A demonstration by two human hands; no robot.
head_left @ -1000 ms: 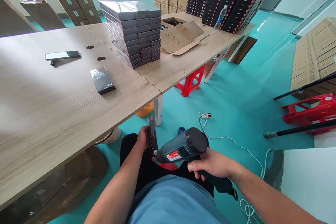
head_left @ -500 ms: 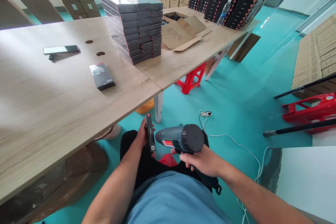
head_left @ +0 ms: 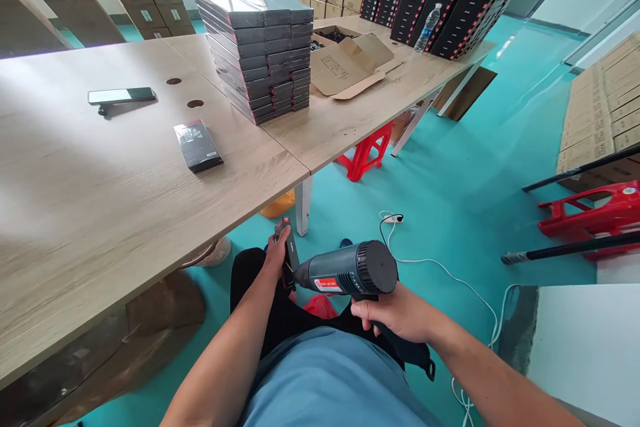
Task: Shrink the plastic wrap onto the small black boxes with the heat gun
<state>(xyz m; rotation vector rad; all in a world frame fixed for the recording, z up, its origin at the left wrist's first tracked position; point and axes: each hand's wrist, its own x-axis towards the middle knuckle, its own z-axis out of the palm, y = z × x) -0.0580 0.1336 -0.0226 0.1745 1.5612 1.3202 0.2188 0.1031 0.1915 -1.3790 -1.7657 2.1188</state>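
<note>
While the heat gun (head_left: 351,269) is held roughly level in the right hand (head_left: 394,313), its nozzle sits just beside the lower part of a slim black box (head_left: 291,257) with a red end; this view does not show whether the two touch. The left hand (head_left: 277,255) is closed around the box, fingers wrapped over its side, and holds it tilted in front of the person's lap. Compared with the preceding frame, the left hand grips the box higher, the box leans further from vertical, and the gun has turned from a rear-on angle to a more side-on one, with its nozzle closer to the box. The right hand is closed firmly on the pistol grip below the gun's body.

A white power cord (head_left: 440,265) crosses the teal floor (head_left: 450,180). On the wood-grain table (head_left: 150,180) to the left stand a tall stack of shrink-wrapped black boxes (head_left: 255,53), a lone black box (head_left: 199,145) and a slim mirror-faced device (head_left: 121,95). Farther along are an opened cardboard carton (head_left: 345,67), rows of red-edged black boxes (head_left: 440,10) and a plastic water bottle (head_left: 427,28). A red plastic stool (head_left: 364,153) stands beneath the table.
</note>
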